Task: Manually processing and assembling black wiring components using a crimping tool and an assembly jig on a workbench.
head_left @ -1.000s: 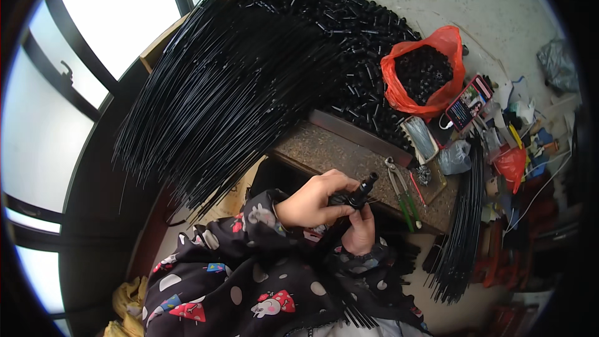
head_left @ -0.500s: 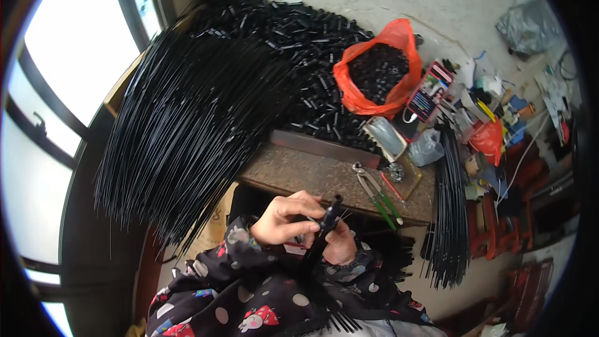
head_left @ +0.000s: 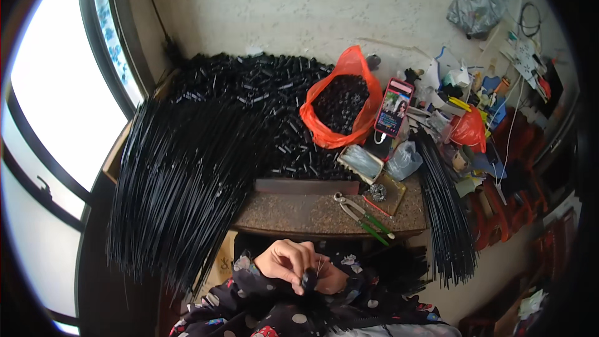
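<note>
My left hand is closed, thumb and fingers pinching a small black cylindrical piece low in front of my body. My right hand is closed just beside it, gripping the lower part of the same black piece; its fingers are partly hidden. A thin pale wire sticks up between the two hands. Beyond them on the table, a large pile of short black tubular pieces spreads out, and a thick bundle of long thin black rods hangs over the table's left edge.
On the speckled table lie green-handled pincers. An orange bag of small black parts stands by a phone and a small open box. Another rod bundle hangs at right, beside clutter and a red bag.
My view has tilted up, showing more wall. Both hands appear lower in the picture, drawn closer to my body, and the black piece now points more toward me, still held.
</note>
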Demonstrator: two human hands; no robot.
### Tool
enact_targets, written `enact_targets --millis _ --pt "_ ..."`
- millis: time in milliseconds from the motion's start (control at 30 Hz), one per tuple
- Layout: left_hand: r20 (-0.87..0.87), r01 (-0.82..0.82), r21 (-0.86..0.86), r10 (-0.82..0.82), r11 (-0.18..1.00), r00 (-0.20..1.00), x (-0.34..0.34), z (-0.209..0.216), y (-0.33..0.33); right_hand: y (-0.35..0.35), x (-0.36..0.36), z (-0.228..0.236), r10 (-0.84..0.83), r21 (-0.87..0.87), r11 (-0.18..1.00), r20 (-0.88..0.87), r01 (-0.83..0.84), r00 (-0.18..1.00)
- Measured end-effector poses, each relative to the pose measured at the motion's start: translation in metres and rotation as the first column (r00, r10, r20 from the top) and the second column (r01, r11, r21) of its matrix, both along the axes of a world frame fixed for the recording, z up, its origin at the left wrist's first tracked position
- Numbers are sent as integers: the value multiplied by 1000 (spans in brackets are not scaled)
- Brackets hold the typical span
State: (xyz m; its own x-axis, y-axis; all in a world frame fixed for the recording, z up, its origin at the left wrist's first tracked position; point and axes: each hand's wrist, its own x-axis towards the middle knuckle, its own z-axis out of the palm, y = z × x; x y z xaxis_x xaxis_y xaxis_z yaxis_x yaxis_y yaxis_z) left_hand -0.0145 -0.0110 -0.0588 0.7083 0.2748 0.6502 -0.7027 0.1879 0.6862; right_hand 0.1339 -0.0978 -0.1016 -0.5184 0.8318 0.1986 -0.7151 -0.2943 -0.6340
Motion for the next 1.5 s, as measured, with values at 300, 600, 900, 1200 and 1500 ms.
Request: enact_targets --millis 300,600,900,1200,1500 --pt "-175 -121 75 132 990 976 -7 7 11 -1 4 -1 -37 -60 997 41 40 998" --pt "-501 -687 -1 594 727 629 0 1 -27 4 -3 4 -475 -181 857 82 482 876" --pt "-479 -688 -382 504 617 718 11 21 -22 9 6 -4 -341 -144 932 -43 332 939" --pt "-423 -466 -164 365 870 829 3 -6 10 5 8 2 -202 -225 953 35 204 979" --pt "-388 -680 379 775 628 499 12 10 7 21 -17 15 -879 359 420 389 833 275"
